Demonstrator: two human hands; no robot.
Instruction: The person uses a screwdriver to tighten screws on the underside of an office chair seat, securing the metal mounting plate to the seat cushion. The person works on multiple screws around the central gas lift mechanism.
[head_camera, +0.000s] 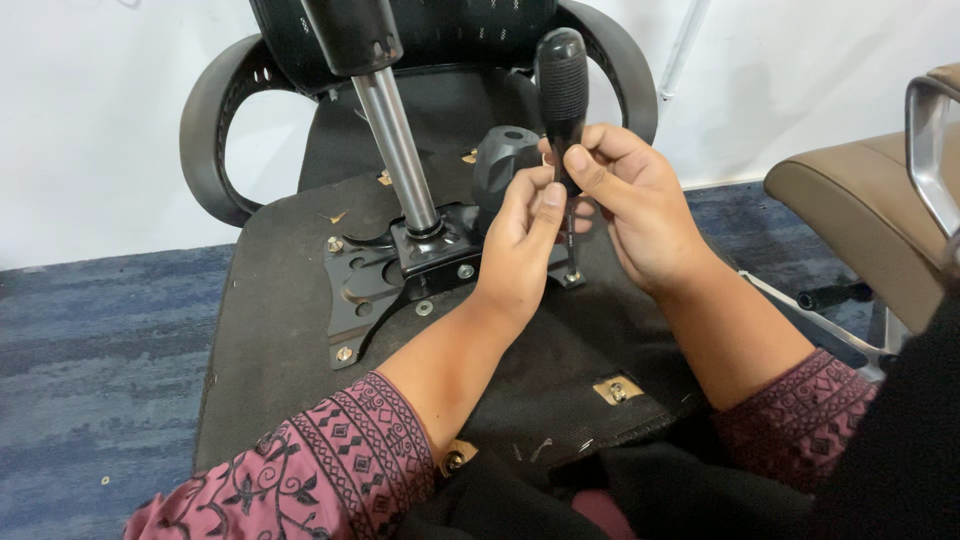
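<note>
An office chair lies upturned, its black seat underside (290, 300) facing me. A black metal mounting plate (375, 290) is bolted to it, with a chrome gas cylinder (395, 140) rising from its middle. A screwdriver with a black ribbed handle (562, 85) stands upright, its tip on a bolt (573, 276) at the plate's right corner. My right hand (640, 205) grips the screwdriver just below the handle. My left hand (520, 240) pinches the shaft from the left side. A black lever knob (500, 160) sits behind my left hand.
The chair's curved black armrests (205, 140) arch at the back against a white wall. A tan padded chair (860, 210) with a chrome arm stands at the right. Blue carpet (90, 340) covers the floor. Several loose screws lie on the seat underside.
</note>
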